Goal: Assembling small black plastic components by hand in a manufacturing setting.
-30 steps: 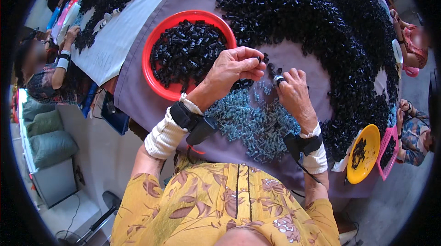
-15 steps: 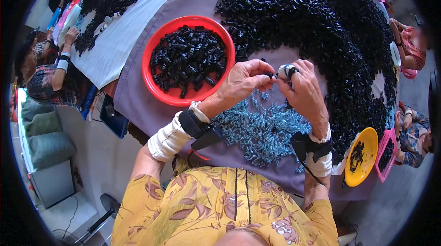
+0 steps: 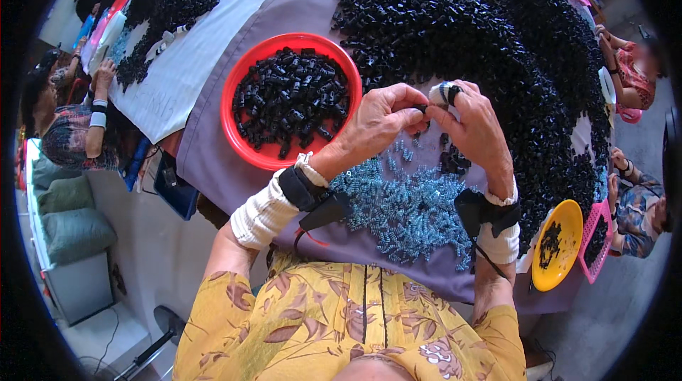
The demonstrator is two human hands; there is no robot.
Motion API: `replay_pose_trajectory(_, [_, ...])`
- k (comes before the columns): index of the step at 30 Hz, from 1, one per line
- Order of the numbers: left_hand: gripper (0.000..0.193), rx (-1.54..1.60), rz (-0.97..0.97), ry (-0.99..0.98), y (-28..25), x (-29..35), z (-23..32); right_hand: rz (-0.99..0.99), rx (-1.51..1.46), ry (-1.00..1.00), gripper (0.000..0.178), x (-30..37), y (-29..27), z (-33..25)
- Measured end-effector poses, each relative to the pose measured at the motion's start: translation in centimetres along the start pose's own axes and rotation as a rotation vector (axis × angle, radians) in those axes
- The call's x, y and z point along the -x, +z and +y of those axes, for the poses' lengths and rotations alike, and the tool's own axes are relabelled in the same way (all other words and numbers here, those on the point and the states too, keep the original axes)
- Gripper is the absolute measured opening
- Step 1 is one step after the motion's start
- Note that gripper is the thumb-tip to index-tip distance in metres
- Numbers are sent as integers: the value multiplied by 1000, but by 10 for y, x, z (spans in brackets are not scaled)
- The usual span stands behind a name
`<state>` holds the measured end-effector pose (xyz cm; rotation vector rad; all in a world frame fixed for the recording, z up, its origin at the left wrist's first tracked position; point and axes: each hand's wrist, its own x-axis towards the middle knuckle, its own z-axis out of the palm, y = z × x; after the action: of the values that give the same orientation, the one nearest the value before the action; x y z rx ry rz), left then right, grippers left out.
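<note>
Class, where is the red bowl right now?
In the head view, the red bowl sits left of centre on the purple-grey cloth, just left of the person's left hand.

A purple cloth (image 3: 202, 146) covers the near table, and a white cloth (image 3: 217, 43) covers another beside it, to the left. Plump green sacks (image 3: 77, 230) lie atop a pale box (image 3: 82, 292) at far left. The smooth grey floor (image 3: 625, 296) looks brighter on the left, where a thin dark cord (image 3: 114, 331) trails.
</note>
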<state>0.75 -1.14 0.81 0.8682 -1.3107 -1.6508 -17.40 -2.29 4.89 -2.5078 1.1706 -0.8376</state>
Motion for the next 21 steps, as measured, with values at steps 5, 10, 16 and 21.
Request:
replay_pose_trajectory(5, [19, 40, -2, 20, 2, -3, 1, 10, -3, 22, 17, -1, 2, 4])
replay_pose_trajectory(10, [18, 16, -14, -2, -1, -3, -6, -5, -84, 178, 17, -1, 6, 3])
replay_pose_trajectory(16, [18, 54, -41, 4, -1, -4, -7, -21, -182, 245, 19, 1, 8, 8])
replay_pose_trajectory(21, [19, 149, 9, -36, -4, 1, -2, -53, -64, 258, 16, 13, 15, 28])
